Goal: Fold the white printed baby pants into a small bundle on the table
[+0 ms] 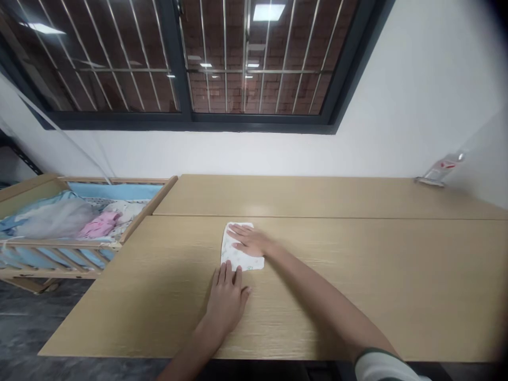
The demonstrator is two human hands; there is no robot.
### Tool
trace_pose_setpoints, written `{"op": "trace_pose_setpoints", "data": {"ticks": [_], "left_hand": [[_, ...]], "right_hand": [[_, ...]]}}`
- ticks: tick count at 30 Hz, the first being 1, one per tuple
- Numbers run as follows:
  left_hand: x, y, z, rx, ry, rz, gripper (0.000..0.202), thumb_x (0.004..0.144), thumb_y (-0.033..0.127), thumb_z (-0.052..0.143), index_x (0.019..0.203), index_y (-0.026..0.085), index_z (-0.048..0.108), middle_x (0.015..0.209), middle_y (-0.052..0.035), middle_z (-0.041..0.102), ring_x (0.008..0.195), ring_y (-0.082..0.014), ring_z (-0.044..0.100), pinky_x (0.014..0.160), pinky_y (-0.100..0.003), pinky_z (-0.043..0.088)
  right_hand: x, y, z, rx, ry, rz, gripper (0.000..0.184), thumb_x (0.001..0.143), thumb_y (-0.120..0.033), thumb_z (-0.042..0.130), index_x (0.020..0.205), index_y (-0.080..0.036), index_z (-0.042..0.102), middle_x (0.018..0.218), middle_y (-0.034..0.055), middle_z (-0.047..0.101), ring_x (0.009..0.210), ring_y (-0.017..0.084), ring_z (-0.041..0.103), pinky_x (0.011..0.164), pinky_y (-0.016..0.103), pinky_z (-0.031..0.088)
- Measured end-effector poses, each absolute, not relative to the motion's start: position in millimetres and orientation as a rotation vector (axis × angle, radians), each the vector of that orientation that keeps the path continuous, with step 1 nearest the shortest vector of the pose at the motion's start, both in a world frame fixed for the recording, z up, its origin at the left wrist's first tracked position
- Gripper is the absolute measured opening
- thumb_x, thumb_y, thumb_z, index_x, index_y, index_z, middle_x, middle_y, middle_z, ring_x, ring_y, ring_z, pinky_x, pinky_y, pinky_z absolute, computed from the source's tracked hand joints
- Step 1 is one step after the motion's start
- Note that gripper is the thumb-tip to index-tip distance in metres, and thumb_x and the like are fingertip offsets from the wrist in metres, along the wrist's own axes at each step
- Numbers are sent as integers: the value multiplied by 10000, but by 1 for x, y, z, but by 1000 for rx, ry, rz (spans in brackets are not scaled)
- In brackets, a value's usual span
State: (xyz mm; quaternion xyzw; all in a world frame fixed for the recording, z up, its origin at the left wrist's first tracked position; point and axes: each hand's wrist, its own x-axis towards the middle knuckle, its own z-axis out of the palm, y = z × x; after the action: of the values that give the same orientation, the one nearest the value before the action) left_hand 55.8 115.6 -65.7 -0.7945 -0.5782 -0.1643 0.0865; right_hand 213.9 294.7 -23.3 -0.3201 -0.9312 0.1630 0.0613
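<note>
A small white folded cloth [233,255] with a faint print lies on the light wooden table [357,275], near its middle. My right hand [251,239] rests flat on top of the cloth, fingers stretched out toward the left. My left hand [226,301] lies palm down on the table just in front of the cloth, its fingertips touching the cloth's near edge. Neither hand grips anything.
A wooden baby crib [79,233] with blue lining and pink and grey fabrics stands against the table's left end. A clear plastic item [440,172] sits at the far right by the white wall. A barred window runs above.
</note>
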Motion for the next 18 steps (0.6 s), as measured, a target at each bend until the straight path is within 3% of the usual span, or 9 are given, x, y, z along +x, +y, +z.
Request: {"op": "trace_pose_setpoints", "data": {"ticks": [6, 11, 13, 16, 18], "left_hand": [[50, 119, -56, -2410, -1700, -450, 432, 984, 314, 506, 1367, 133, 591, 1434, -228, 569, 1340, -350, 532, 1110, -518, 421], [27, 139, -45, -2618, -1651, -378, 342, 982, 135, 445, 1253, 162, 652, 1348, -159, 655, 1210, -275, 633, 1026, -432, 492], [15, 149, -39, -2730, -1631, -385, 327, 971, 96, 422, 1143, 178, 688, 1245, -129, 710, 1112, -254, 672, 964, -407, 516], [4, 165, -30, -2823, -1586, -388, 294, 961, 103, 424, 983, 191, 704, 1052, -107, 749, 1000, -253, 684, 914, -402, 514], [1, 175, -24, -2867, -1541, -385, 260, 953, 133, 444, 908, 187, 694, 988, -112, 738, 983, -264, 673, 918, -410, 497]], "right_hand": [[216, 313, -27, -1012, -2773, 346, 628, 1063, -556, 249, 1622, -270, 243, 1696, 22, 154, 1574, 214, 118, 1288, 440, 66], [223, 293, -25, -1066, -2524, 294, 627, 1047, -522, 354, 1585, -202, 344, 1683, 113, 229, 1562, 275, 169, 1261, 496, 175], [229, 279, -21, -1090, -2389, 310, 572, 1015, -498, 467, 1502, -199, 477, 1609, 150, 380, 1505, 309, 303, 1211, 521, 277], [239, 259, -15, -1061, -2323, 492, 418, 975, -449, 568, 1301, -201, 651, 1301, 139, 661, 1256, 302, 572, 1082, 505, 433], [247, 249, -10, -1029, -2341, 663, 396, 960, -467, 600, 1240, -202, 684, 1194, 118, 711, 1146, 284, 636, 1027, 472, 479]]}}
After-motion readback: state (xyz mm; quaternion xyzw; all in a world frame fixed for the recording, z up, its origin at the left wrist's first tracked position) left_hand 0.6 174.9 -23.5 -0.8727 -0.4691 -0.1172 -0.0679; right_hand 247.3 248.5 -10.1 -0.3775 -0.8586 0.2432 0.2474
